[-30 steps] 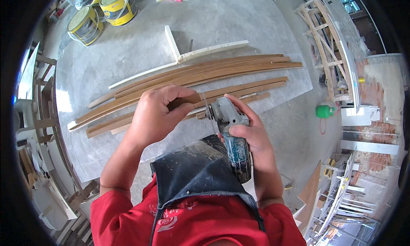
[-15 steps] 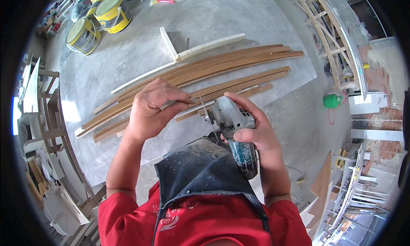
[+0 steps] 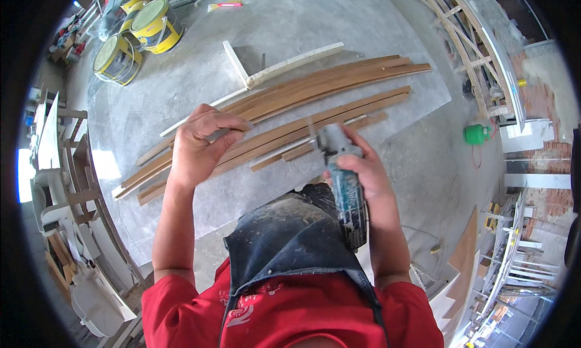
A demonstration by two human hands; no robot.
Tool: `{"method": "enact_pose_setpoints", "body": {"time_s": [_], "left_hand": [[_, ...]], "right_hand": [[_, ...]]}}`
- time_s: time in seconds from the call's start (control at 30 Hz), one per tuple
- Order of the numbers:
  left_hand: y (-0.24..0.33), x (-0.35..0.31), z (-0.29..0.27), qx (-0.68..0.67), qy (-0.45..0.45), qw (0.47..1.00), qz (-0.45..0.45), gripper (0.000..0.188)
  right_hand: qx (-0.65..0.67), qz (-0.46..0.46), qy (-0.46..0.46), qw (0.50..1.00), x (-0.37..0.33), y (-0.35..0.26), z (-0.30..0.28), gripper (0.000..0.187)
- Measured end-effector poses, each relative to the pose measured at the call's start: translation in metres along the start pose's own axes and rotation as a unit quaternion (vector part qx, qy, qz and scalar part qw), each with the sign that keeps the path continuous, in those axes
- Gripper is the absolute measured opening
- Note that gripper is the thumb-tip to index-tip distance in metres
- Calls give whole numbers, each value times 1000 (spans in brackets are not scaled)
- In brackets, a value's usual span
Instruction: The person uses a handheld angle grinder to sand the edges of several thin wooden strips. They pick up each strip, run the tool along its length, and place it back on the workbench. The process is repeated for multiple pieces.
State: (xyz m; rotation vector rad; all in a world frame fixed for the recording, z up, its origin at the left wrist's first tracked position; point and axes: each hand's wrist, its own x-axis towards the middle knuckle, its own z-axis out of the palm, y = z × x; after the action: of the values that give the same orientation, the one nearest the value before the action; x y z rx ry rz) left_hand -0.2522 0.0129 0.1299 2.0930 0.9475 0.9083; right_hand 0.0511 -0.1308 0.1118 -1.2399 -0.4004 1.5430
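Note:
My right hand (image 3: 363, 166) is wrapped round a teal angle grinder (image 3: 346, 185), its grey head pointing away from me. The thin disc (image 3: 312, 133) at the head is blurred. To the left, my left hand (image 3: 203, 136) is closed in a pinch, thumb against fingers. A small piece (image 3: 241, 128) shows at its fingertips, too small to tell its kind. A gap separates this hand from the disc. Beneath both hands, long brown wooden strips (image 3: 339, 76) lie side by side on a grey sheet-like surface (image 3: 387, 118).
Beyond the strips lies a white angled strip (image 3: 290, 65). Yellow buckets (image 3: 156, 27) stand at the far left, near a pink-handled brush (image 3: 225, 6). A green gas canister (image 3: 477, 134) and a wooden trestle (image 3: 466, 42) are on the right. Boards and scraps (image 3: 91, 293) crowd the left side.
My left hand has drawn left, away from the grinder's disc. The grinder has shifted slightly right and turned more upright in my right hand. The small piece no longer touches the disc.

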Motion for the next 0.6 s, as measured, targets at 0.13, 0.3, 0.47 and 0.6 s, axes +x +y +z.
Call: {"method": "enact_pose_setpoints", "body": {"time_s": [0.13,0.3,0.47,0.6], "left_hand": [[-35,-8,22,-23,-18,984,-176,25],[-72,-3,61,84,-118,983,-112,28],[-106,30,69,212,-77,971,-80,24],[-172,56,51,356,-79,929,-68,23]], "right_hand": [[72,-88,63,991,-15,4,-35,82],[67,-153,172,971,-45,13,-71,79],[127,-172,234,948,-72,27,-102,78],[136,-197,228,944,-82,36,-132,66]]}}
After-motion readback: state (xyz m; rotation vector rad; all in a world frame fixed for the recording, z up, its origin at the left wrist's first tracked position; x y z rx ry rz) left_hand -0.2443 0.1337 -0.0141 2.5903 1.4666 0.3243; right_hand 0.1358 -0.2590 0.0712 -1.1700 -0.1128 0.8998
